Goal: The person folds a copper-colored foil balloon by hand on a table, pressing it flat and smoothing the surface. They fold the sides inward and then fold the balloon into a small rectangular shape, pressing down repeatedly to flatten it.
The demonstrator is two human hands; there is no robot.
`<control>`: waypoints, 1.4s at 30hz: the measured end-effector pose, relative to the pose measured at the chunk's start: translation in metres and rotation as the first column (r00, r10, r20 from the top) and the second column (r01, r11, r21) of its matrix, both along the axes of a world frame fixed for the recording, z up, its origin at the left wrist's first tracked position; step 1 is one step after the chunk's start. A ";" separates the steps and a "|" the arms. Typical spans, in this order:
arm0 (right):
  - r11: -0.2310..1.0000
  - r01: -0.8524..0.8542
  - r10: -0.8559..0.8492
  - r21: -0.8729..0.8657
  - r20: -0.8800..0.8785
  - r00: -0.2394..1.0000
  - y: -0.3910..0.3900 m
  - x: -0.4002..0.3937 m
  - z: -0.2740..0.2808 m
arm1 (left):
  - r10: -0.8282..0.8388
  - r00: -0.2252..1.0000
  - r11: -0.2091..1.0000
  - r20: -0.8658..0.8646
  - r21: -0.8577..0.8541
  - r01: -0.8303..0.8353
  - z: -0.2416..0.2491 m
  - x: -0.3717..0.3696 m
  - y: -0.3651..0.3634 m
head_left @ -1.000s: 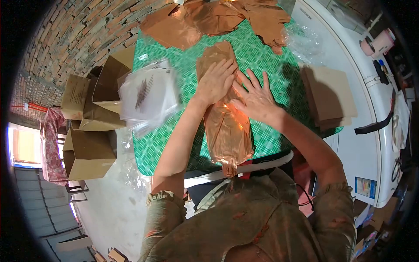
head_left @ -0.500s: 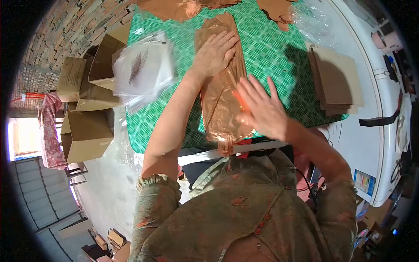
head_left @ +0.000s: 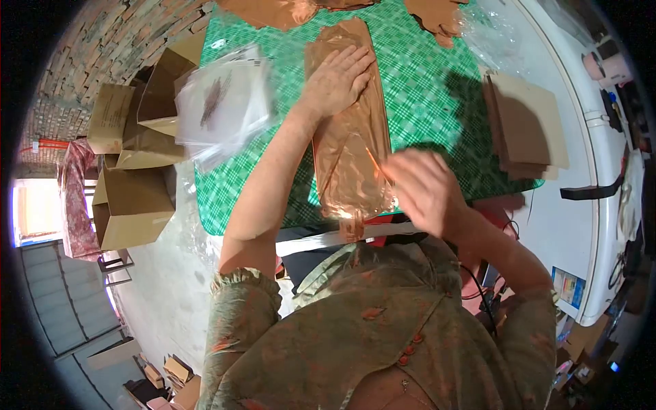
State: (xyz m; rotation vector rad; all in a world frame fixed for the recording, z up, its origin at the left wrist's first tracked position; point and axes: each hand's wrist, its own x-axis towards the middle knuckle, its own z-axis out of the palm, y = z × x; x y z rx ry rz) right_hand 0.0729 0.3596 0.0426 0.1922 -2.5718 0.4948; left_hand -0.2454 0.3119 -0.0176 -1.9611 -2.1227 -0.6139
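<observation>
Our left hand (head_left: 336, 83) lies flat, fingers extended, on the copper-coloured foil piece (head_left: 350, 167) at centre frame — its long axis running top to bottom, narrow neck (head_left: 352, 228) toward our body — as our blurred right hand (head_left: 425, 191) curls near its lower right edge; we cannot tell whether it grips.

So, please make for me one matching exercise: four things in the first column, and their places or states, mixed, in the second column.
1. Left hand
2. Right hand
3. Clear plastic sheets
4. Tan stack

A. At the right side of the green table
B. Flat on the copper-coloured film
C. Blurred, fingers bent
D. Beside the open cardboard boxes

Right pairs: 1-B, 2-C, 3-D, 4-A
</observation>
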 end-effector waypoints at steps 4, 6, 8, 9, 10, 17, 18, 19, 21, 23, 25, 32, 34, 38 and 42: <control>0.995 0.053 -0.054 0.080 0.004 0.999 0.004 -0.023 -0.027 | 0.002 1.000 1.000 -0.023 0.013 -0.001 -0.001 0.000 -0.001; 0.997 -0.057 0.054 0.044 0.065 0.996 0.005 -0.014 -0.020 | 0.004 0.999 1.000 -0.045 0.026 -0.003 -0.002 0.000 0.000; 0.989 -0.148 0.149 -0.023 0.122 0.981 0.002 -0.014 -0.008 | -0.005 0.998 0.998 -0.057 0.067 0.009 -0.005 -0.001 0.001; 0.988 -0.151 0.153 -0.037 0.097 0.983 0.005 -0.021 -0.003 | -0.006 0.999 0.998 -0.041 0.055 0.008 -0.003 0.001 0.001; 0.993 -0.111 0.112 -0.031 0.058 0.992 0.012 -0.033 -0.005 | -0.002 0.999 0.999 -0.043 0.046 0.004 -0.001 0.002 0.000; 0.993 0.119 -0.120 -0.022 -0.079 0.990 0.102 -0.157 -0.030 | 0.053 0.997 0.996 -0.060 -0.069 -0.057 0.005 0.005 -0.002; 0.993 0.112 -0.115 -0.041 -0.067 0.991 0.113 -0.169 -0.037 | 0.053 0.998 0.996 -0.044 -0.066 -0.056 0.007 0.005 -0.001; 0.993 0.105 -0.109 -0.060 -0.054 0.993 0.123 -0.179 -0.042 | 0.053 0.998 0.996 -0.027 -0.063 -0.055 0.008 0.006 -0.002; 0.988 0.123 -0.126 -0.096 -0.022 0.992 0.138 -0.192 -0.047 | 0.052 0.999 0.997 0.009 -0.051 -0.052 0.009 0.008 -0.002; 0.977 0.167 -0.167 -0.131 0.014 0.986 0.148 -0.202 -0.047 | 0.055 0.997 0.998 0.046 -0.034 -0.054 0.011 0.010 -0.003; 0.981 0.131 -0.127 -0.146 0.036 0.991 0.156 -0.216 -0.042 | 0.048 0.999 0.999 0.003 -0.021 -0.048 0.007 0.006 -0.001; 0.976 0.184 -0.179 -0.115 0.050 0.983 0.172 -0.257 -0.044 | 0.055 0.998 0.998 0.003 -0.039 -0.055 0.007 0.009 -0.003; 0.978 0.195 -0.191 -0.068 0.055 0.980 0.179 -0.271 -0.042 | 0.056 0.998 0.998 0.003 -0.039 -0.056 0.006 0.009 -0.004; 0.985 0.174 -0.172 -0.012 0.081 0.982 0.200 -0.297 -0.048 | 0.059 0.998 0.998 -0.015 -0.028 -0.060 0.005 0.008 -0.001; 0.963 0.259 -0.261 0.077 0.019 0.965 0.184 -0.281 -0.038 | 0.047 0.998 0.999 -0.029 -0.011 -0.048 0.002 0.007 -0.002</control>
